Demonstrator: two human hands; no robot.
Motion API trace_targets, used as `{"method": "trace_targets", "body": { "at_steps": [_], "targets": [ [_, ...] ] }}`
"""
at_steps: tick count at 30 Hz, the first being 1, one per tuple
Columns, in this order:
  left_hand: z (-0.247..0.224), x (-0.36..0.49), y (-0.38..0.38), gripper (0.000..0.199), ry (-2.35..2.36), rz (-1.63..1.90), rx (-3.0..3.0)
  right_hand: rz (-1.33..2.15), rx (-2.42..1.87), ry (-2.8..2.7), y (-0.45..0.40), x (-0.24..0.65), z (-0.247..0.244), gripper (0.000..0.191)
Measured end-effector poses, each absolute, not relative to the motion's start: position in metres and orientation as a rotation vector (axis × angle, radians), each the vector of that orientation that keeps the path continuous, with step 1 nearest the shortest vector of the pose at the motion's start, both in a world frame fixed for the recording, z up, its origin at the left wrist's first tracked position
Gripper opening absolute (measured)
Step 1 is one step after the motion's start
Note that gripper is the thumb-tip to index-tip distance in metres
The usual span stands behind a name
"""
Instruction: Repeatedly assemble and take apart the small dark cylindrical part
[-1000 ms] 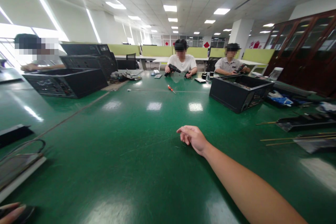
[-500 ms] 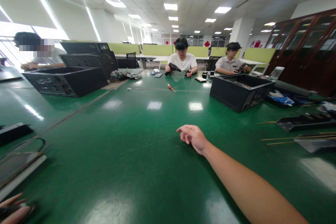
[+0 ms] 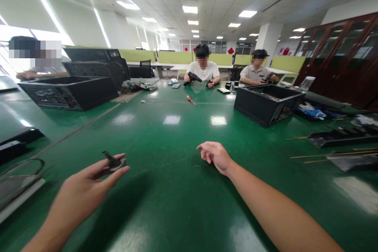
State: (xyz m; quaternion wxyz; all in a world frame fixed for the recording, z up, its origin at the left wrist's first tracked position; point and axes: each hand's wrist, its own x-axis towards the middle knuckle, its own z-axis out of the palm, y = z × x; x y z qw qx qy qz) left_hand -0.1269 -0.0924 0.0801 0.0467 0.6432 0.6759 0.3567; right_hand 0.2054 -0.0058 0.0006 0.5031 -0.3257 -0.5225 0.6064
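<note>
My left hand (image 3: 91,183) is raised over the green table (image 3: 165,201) at the lower left. Between its thumb and fingers it grips a small dark part (image 3: 113,162) with a short stem sticking up. My right hand (image 3: 215,157) rests on or just above the tabletop right of centre, fingers loosely bent and pointing left, with nothing visible in it. Farther up the table lies a screwdriver (image 3: 191,100) with an orange-red handle.
Black computer cases stand at the left (image 3: 71,92) and right (image 3: 267,104). Thin brass-coloured rods and dark trays (image 3: 336,138) lie at the right edge. A flat panel (image 3: 20,193) is at the lower left. Three people sit around the far side, one holding a drill (image 3: 195,77).
My left hand has come up and to the right from the bottom left corner, carrying the small dark part. My right hand has hardly moved. The view has shifted slightly.
</note>
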Motion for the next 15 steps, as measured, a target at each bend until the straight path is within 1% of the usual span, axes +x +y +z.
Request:
{"method": "trace_targets", "body": {
  "at_steps": [2,3,4,5,7,10,13,15],
  "targets": [
    [0.078,-0.092,-0.073,0.061,1.882,1.023,1.96,1.45,-0.795,-1.258,-0.005,0.206,0.0,0.033],
    [0.077,-0.074,-0.065,0.065,1.774,1.037,1.969,1.432,-0.793,-1.25,-0.004,0.206,0.0,0.033],
    [0.074,-0.056,-0.057,0.064,1.682,1.056,1.998,1.406,-0.779,-1.235,-0.003,0.207,0.0,0.033],
    [0.07,-0.039,-0.051,0.06,1.606,1.061,2.042,1.372,-0.756,-1.213,-0.002,0.208,0.0,0.033],
    [0.059,-0.015,-0.041,0.045,1.49,1.041,2.166,1.281,-0.697,-1.156,0.0,0.211,-0.001,0.035],
    [0.039,0.0,-0.032,0.027,1.321,0.998,2.37,1.111,-0.676,-1.165,0.0,0.214,-0.001,0.037],
    [0.023,-0.005,-0.026,0.021,1.143,1.011,2.49,0.957,-0.724,-1.389,-0.008,0.212,0.0,0.037],
    [0.017,-0.01,-0.023,0.022,1.073,1.032,2.482,0.835,-0.779,-1.652,-0.017,0.207,0.002,0.039]
  ]
}}
